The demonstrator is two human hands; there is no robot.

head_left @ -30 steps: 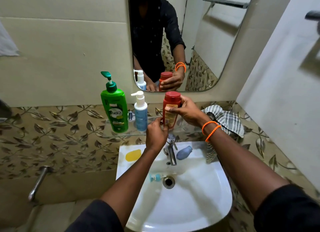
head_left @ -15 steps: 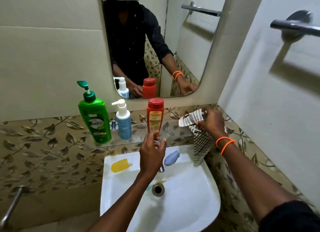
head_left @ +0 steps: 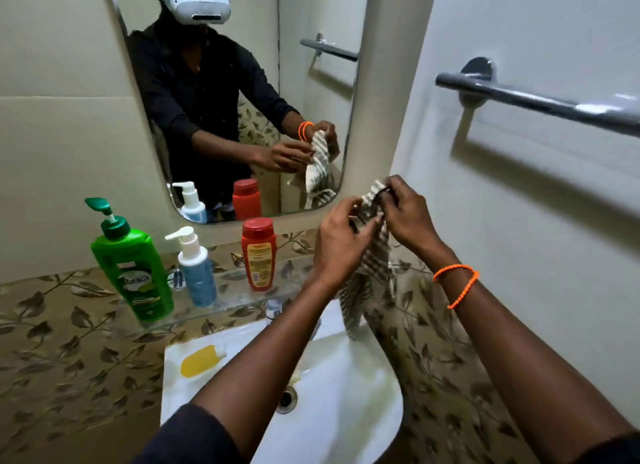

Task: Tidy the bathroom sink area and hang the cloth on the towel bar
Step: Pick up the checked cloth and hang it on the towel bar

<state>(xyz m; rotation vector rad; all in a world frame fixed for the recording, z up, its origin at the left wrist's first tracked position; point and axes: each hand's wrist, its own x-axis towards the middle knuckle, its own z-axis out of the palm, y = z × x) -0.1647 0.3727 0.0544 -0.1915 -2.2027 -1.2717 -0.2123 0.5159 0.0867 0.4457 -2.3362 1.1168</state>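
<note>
A checked grey-and-white cloth hangs bunched above the right rear corner of the white sink. My left hand and my right hand both pinch its top edge, close together. The chrome towel bar runs along the right wall, above and to the right of my hands, bare. On the glass shelf stand a green pump bottle, a small blue pump bottle and a red bottle, all upright.
A yellow soap bar lies on the sink's left rim. The tap is partly hidden behind my left forearm. A mirror above the shelf reflects me and the cloth. Leaf-patterned tiles line the lower walls.
My right hand let go of the red bottle, took the cloth from the shelf's right end and lifted it. My left hand came over and gripped it too. The view turned right.
</note>
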